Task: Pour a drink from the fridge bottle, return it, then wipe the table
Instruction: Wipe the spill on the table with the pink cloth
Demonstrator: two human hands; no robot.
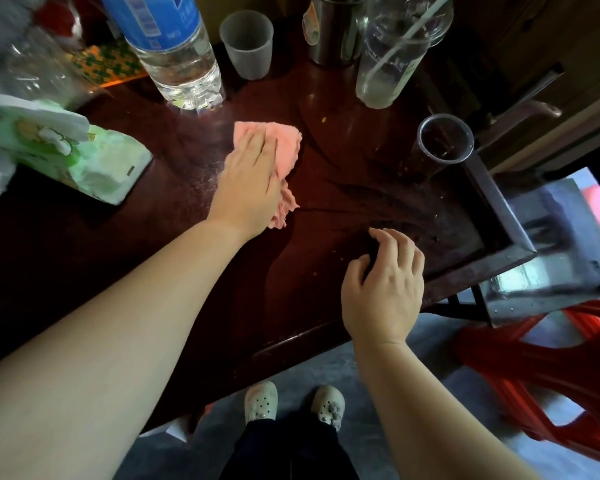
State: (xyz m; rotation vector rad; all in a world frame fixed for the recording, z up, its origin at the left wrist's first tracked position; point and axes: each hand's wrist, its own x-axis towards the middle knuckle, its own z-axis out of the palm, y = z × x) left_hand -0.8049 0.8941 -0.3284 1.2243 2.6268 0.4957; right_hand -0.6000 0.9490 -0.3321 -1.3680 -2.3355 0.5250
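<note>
Now the left hand point(253, 174) lies flat on the pink cloth point(286, 147), fingers straight and together, pressing it to the dark desk point(187, 244). The cloth sits under the palm and fingers. It shows past the fingertips at 12 to 2 o'clock, and a crumpled tail hangs out at 5 o'clock by the wrist. The right hand point(385, 285) is at 4 o'clock from the cloth, well apart, near the desk's front edge; its fingers are loosely curled and hold nothing. A clear cup point(444, 140) with dark drink stands at 3 o'clock from the cloth. A water bottle point(177, 53) stands at 11 o'clock from the cloth, and a tissue pack point(84, 164) lies at 9 o'clock.
</note>
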